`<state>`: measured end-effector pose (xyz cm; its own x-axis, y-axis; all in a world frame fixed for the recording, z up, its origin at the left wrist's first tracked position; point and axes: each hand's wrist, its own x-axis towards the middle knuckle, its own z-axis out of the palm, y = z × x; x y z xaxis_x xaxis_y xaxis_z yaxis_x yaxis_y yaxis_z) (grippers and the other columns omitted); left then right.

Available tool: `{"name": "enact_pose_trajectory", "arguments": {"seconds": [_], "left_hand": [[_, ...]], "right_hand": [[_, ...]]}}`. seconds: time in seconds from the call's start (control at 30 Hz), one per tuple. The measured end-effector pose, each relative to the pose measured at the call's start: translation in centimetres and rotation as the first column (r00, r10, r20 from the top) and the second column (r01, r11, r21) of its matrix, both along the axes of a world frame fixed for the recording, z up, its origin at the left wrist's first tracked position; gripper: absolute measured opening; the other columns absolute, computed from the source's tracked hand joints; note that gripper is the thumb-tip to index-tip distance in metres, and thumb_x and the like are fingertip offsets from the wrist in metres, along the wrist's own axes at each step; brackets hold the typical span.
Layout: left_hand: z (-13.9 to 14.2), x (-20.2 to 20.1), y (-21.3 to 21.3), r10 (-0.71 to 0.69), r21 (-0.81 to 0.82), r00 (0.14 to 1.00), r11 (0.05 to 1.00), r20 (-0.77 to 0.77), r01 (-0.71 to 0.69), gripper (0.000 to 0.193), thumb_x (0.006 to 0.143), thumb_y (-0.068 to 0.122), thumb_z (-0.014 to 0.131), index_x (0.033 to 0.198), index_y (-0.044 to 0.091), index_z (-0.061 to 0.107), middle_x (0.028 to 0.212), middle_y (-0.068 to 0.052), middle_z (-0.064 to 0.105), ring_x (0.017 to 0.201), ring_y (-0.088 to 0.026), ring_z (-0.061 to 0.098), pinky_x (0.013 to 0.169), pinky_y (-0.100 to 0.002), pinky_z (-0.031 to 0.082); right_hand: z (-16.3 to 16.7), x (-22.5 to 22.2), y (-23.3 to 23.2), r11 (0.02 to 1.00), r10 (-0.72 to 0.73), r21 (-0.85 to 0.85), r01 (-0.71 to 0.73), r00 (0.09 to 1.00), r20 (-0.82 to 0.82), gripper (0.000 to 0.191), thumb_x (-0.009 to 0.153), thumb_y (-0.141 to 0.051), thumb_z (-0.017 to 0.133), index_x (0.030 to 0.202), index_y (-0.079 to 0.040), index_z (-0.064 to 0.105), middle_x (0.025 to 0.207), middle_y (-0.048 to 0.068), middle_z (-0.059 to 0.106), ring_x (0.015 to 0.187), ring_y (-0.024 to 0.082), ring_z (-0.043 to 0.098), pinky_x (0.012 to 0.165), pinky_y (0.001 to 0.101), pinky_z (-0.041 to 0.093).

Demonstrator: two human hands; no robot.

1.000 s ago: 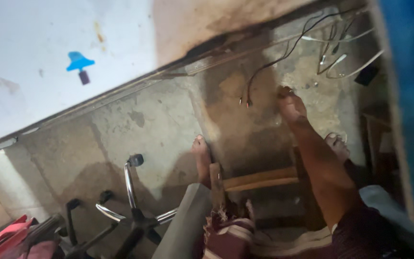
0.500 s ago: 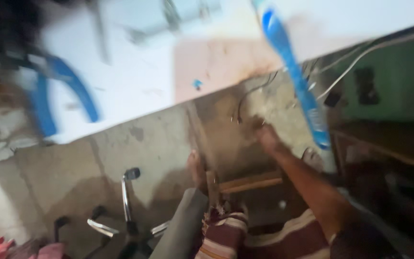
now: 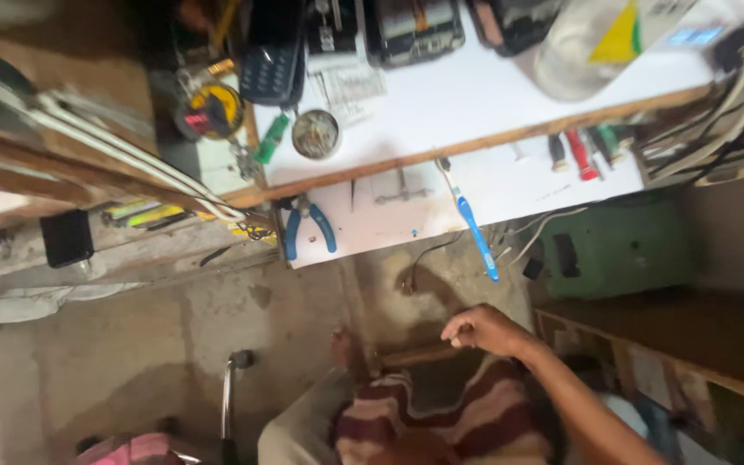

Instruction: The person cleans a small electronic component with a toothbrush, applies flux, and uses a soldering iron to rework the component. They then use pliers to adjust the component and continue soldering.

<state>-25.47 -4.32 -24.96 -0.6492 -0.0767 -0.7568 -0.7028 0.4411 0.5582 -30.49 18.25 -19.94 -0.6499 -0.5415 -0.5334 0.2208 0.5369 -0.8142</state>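
**Hand low, toothbrush above**

The right hand (image 3: 486, 330) hangs loosely curled, holding nothing visible, over a striped cloth (image 3: 467, 413). The blue toothbrush (image 3: 473, 222) lies nearest, apart above it on the white bench (image 3: 510, 181), beside blue pliers (image 3: 307, 228).

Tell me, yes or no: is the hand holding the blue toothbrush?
No: the right hand is closed below the desk, apart from the blue toothbrush lying on the white desk edge.
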Motion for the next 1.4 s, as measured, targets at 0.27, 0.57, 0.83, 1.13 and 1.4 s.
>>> {"name": "enact_pose_trajectory", "arguments": {"seconds": [0.27,0.57,0.83,1.13,1.4], "left_hand": [[4.5,6.7,2.6,-0.308,0.224,0.947,0.933,0.09,0.282,0.05,0.099,0.041,0.064,0.126,0.0,0.061,0.119,-0.023,0.066,0.106,-0.036,0.064,0.087,-0.05,0.05],[16.4,-4.9,1.1,0.422,0.678,0.907,0.664,0.01,-0.316,0.071,0.086,0.047,0.066,0.147,0.016,0.045,0.137,-0.01,0.066,0.116,-0.026,0.069,0.094,-0.045,0.053],[20.7,-8.5,0.6,0.622,0.742,0.78,0.556,-0.071,-0.375,0.069,0.093,0.058,0.063,0.135,0.004,0.058,0.124,-0.017,0.071,0.099,-0.022,0.074,0.077,-0.034,0.052],[21.8,-6.5,1.0,0.644,0.653,0.747,0.64,-0.168,-0.405,0.059,0.09,0.056,0.064,0.121,0.006,0.066,0.104,-0.008,0.078,0.076,-0.013,0.068,0.061,-0.027,0.049],[19.4,-4.7,1.1,0.609,0.63,0.776,0.671,-0.167,-0.391,0.063,0.093,0.057,0.061,0.122,0.002,0.066,0.105,-0.009,0.078,0.078,-0.013,0.07,0.064,-0.028,0.049]], "right_hand": [[8.6,1.8,1.8,0.888,-0.368,-0.252,0.384,0.923,0.108,0.022,0.088,-0.008,0.074,0.109,-0.003,0.078,0.092,0.001,0.078,0.084,0.009,0.071,0.077,0.0277,0.059],[15.7,-4.7,-1.6,0.737,-0.647,-0.185,0.65,0.598,-0.473,0.018,0.096,-0.011,0.073,0.113,-0.006,0.076,0.088,0.0,0.074,0.077,0.007,0.062,0.07,0.0244,0.051],[19.8,-7.2,-5.8,0.602,-0.798,-0.527,0.599,0.451,-0.399,0.02,0.097,-0.007,0.075,0.117,-0.003,0.073,0.093,-0.002,0.07,0.083,0.005,0.061,0.073,0.0222,0.051],[21.6,-5.3,-5.9,0.599,-0.789,-0.61,0.519,0.515,-0.336,0.023,0.093,0.001,0.075,0.116,-0.002,0.072,0.096,0.0,0.071,0.088,0.007,0.064,0.08,0.0219,0.052],[18.8,-4.1,-4.0,0.576,-0.799,-0.591,0.565,0.542,-0.261,0.025,0.091,0.0,0.075,0.116,0.001,0.072,0.097,0.003,0.073,0.087,0.008,0.067,0.081,0.0223,0.053]]}}
